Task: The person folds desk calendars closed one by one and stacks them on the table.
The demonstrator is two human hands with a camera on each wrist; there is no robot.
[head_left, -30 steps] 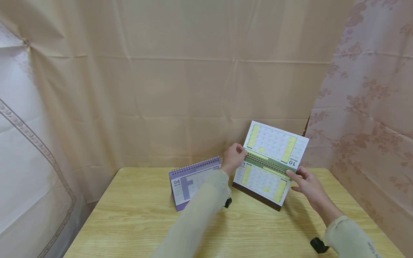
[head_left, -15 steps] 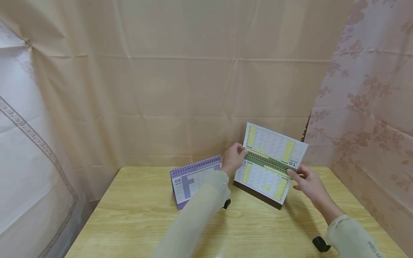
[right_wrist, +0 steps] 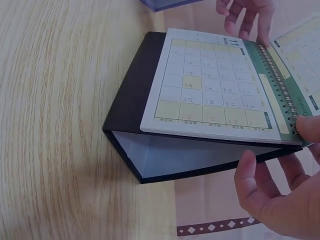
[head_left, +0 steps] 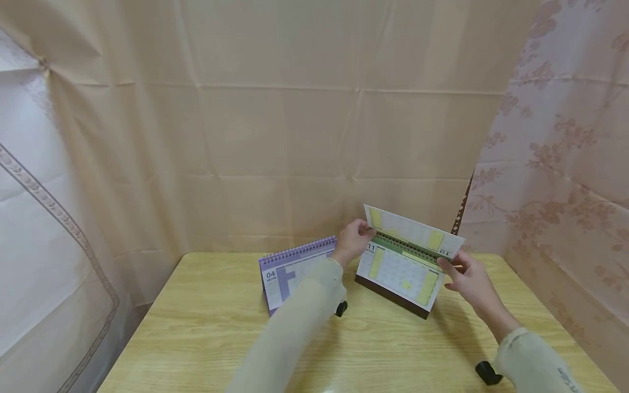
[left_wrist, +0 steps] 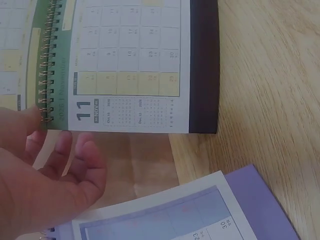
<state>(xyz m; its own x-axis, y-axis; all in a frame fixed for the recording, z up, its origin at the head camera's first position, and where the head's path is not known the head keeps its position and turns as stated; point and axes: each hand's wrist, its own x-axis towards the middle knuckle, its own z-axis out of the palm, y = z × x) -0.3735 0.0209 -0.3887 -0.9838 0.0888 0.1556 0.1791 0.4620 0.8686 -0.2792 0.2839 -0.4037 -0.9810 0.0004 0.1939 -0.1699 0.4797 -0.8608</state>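
A green-and-white desk calendar with a dark base stands tilted at the table's right rear, its November page facing front. My left hand pinches the left end of its coil spine. At the right end my right hand grips the spine, thumb on the coil in the right wrist view and the other fingers at the back side. The October leaf is folded up over the coil and leans backward. A purple desk calendar showing 04 stands left of it, partly hidden by my left sleeve.
Both calendars stand on a light wood table. A beige curtain hangs right behind its far edge, and a pink floral cloth borders the right side. Small black devices sit at both sleeves.
The October leaf has tipped backward, so less of its face shows from the head view. Both hands have stayed at the ends of the coil.
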